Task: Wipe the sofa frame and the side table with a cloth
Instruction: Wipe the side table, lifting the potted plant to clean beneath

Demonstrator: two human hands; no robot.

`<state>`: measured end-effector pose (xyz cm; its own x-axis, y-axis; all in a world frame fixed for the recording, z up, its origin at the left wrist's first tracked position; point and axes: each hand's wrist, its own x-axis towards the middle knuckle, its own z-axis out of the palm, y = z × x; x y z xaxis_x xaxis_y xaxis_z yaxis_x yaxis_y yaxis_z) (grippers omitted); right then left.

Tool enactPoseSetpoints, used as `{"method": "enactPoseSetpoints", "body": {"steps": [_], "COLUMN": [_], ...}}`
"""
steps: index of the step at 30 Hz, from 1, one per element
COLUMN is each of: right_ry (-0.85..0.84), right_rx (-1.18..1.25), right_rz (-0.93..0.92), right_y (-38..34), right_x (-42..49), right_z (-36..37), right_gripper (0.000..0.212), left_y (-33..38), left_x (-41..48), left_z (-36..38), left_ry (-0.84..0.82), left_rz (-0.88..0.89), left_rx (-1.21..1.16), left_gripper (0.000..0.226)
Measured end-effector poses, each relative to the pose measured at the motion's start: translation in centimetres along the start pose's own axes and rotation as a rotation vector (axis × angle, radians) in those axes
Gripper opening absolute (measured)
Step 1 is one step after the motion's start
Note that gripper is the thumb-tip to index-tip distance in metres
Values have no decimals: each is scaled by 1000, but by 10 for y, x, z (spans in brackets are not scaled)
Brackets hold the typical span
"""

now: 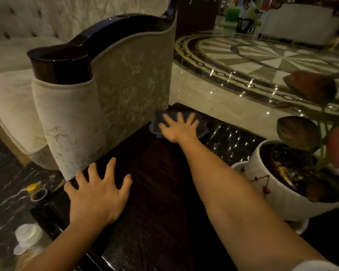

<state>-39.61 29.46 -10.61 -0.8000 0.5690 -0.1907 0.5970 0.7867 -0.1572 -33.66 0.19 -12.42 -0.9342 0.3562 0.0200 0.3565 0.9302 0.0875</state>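
A dark glossy wooden side table fills the lower middle of the view. At its far end lies a grey-blue cloth, flat on the top. My right hand presses down on the cloth with fingers spread. My left hand rests flat on the table's near left part, fingers apart, holding nothing. The sofa stands just left of the table, its cream upholstered arm touching the table edge. A dark polished wooden frame caps that arm and runs up along its top.
A white pot with a red-leaved plant stands on the table's right side. On the dark marble floor at left lie a yellow cap with a ring and clear plastic lids. Patterned marble floor stretches behind.
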Motion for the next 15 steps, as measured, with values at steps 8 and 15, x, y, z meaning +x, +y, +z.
{"method": "enactPoseSetpoints", "body": {"steps": [8, 15], "right_ry": [93, 8], "right_rx": [57, 9], "right_rz": [581, 139], "right_y": [56, -22], "right_x": [-14, -77], "right_z": [-13, 22], "right_gripper": [74, 70], "left_y": [5, -3], "left_x": [-1, 6], "left_z": [-2, -13], "left_ry": [-13, 18], "left_rz": [-20, -79], "left_rx": [-10, -353], "left_gripper": [83, 64]}}
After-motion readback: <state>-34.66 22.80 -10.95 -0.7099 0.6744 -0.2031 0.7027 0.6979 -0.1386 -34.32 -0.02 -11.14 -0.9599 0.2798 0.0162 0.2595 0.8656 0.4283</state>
